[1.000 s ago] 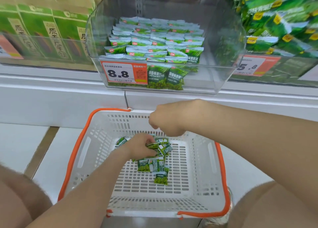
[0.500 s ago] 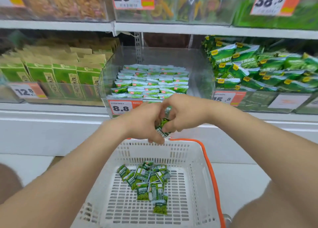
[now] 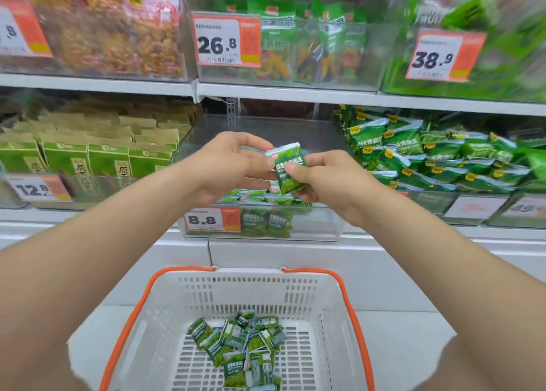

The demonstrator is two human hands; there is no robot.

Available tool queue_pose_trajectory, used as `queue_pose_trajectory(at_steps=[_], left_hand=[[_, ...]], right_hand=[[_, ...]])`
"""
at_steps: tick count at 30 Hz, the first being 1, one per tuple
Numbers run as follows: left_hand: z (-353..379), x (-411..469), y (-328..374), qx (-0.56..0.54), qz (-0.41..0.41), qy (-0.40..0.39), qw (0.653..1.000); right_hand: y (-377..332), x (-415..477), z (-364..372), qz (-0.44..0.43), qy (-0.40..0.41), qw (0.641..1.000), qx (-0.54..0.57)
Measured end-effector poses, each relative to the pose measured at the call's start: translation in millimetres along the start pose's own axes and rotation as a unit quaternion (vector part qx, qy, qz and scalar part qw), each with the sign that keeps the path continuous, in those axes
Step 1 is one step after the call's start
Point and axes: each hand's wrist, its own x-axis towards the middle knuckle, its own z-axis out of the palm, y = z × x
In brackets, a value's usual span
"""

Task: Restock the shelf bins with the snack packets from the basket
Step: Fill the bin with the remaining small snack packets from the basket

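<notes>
Right grip [image 3: 322,175] pinches the right side of one green snack packet [image 3: 288,169], with the thumb on its face and the fingers curled beneath. Left grip [image 3: 230,166] pinches the same packet at its upper left edge, fingers curled. Packet is held upright, slightly tilted, in the air between the two hands, in line with the clear bin [image 3: 320,226] on the lower shelf. Whether it is over the bin or short of it cannot be told. Bin carries an 8.8 price tag [image 3: 212,220] on its front wall and holds rows of matching packets [image 3: 260,200]. White basket [image 3: 295,290] with an orange rim stands near, on the pale floor, below the hands. A loose heap of packets [image 3: 245,346] lies on its slotted bottom, toward the middle. Left of the bin stand green and brown cartons [image 3: 97,160] behind a 12.8 tag [image 3: 35,188]; right of it lie larger green bags [image 3: 428,154]. Far upper shelf shows a 26.8 tag [image 3: 226,43] and a 38.9 tag [image 3: 440,55], both blurred.
</notes>
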Motion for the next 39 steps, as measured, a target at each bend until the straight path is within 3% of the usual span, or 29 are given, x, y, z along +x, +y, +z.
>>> queue_pose_trajectory(at_steps=[6,10,11,14,16,18,21,27,31,34,39], left_hand=[[7,20,-18,-0.027,0.012,0.073,0.997],[9,35,-28,0.085,0.056,0.062,0.993],[7,40,-34,0.178,0.089,0.058,0.978],[7,48,-48,0.453,0.173,0.001,0.874],[9,50,-55,0.517,0.188,-0.074,0.832],[11,51,-59,0.534,0.186,-0.131,0.814],[7,55,-60,0.561,0.187,-0.149,0.792],[4,57,-57,0.577,0.176,-0.147,0.784],[7,57,-58,0.574,0.156,-0.152,0.789],[7,55,-62,0.566,0.172,-0.148,0.792],[6,54,-54,0.561,0.161,-0.09,0.807]], right_hand=[[9,13,-2,-0.013,-0.013,0.998,-0.054],[12,23,-9,-0.082,0.073,0.962,-0.25],[13,25,-11,-0.103,0.1,0.941,-0.305],[15,33,-14,-0.115,0.113,0.894,-0.419],[19,38,-12,-0.082,0.095,0.867,-0.482],[24,42,-9,-0.033,0.068,0.851,-0.52],[30,53,-5,0.008,0.046,0.863,-0.504],[39,75,-3,0.045,0.033,0.889,-0.455],[36,76,-4,-0.005,0.03,0.872,-0.488],[32,72,-4,0.013,0.049,0.852,-0.522],[27,70,7,0.01,0.064,0.842,-0.536]])
